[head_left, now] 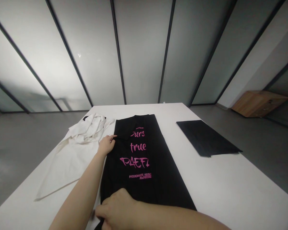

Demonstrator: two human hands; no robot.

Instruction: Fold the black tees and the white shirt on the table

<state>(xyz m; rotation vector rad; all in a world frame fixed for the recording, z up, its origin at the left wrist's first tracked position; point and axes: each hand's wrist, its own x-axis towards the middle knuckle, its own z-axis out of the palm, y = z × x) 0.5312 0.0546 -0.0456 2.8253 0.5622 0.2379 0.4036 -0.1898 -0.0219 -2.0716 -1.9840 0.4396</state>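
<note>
A black T-shirt lies lengthwise on the white table, its sides folded into a long strip, with pink lettering showing down the middle. My left hand pinches its left edge near the sleeve, fingers and thumb together on the cloth. Close to me, my right hand is closed on the shirt's lower left edge, and a bit of black cloth shows under its fingers. The shirt's near end is partly hidden by my right hand and forearm.
A crumpled white garment spreads over the table's left side, close to my left hand. A flat, folded black cloth lies at the right edge of the white table. Beyond stand frosted glass panels and a wooden box on the floor.
</note>
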